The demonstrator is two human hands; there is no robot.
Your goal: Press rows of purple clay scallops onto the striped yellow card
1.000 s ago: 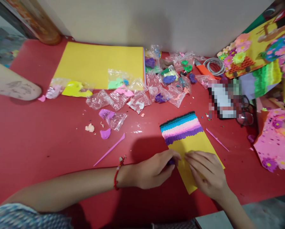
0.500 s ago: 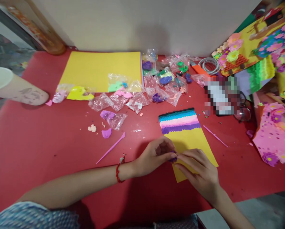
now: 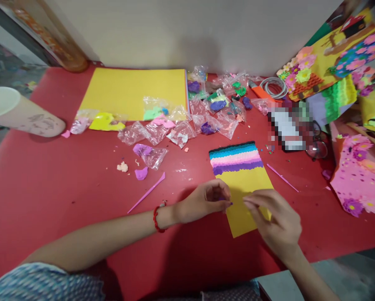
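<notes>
My left hand (image 3: 206, 200) is curled round a small lump of purple modelling clay (image 3: 221, 199), mostly hidden by the fingers; a purple bit shows at the thumb tip. To its right, my right hand (image 3: 275, 217) is pinched at thumb and forefinger, apart from the left; what lies between the tips is too small to make out. Both hands hover over a yellow sheet (image 3: 243, 221). Across the sheet's far end run clay bands (image 3: 235, 158) in black, blues, white, pinks and purple. Pink modelling tools lie on either side, one on the left (image 3: 146, 192), another on the right (image 3: 283, 177).
Clear bags of coloured clay (image 3: 206, 121) spread over the red table (image 3: 80, 242), near a large yellow pad (image 3: 127, 90). A paper cup (image 3: 27, 115) and a bottle (image 3: 52, 37) stand left. At right are a phone (image 3: 287, 129), glasses (image 3: 317, 148) and clay-decorated crafts (image 3: 356, 175).
My right hand has drawn away rightward from the purple clay, its fingers now pinched. My left hand keeps the lump and has barely moved. A purple blob now shows at the purple band's left end.
</notes>
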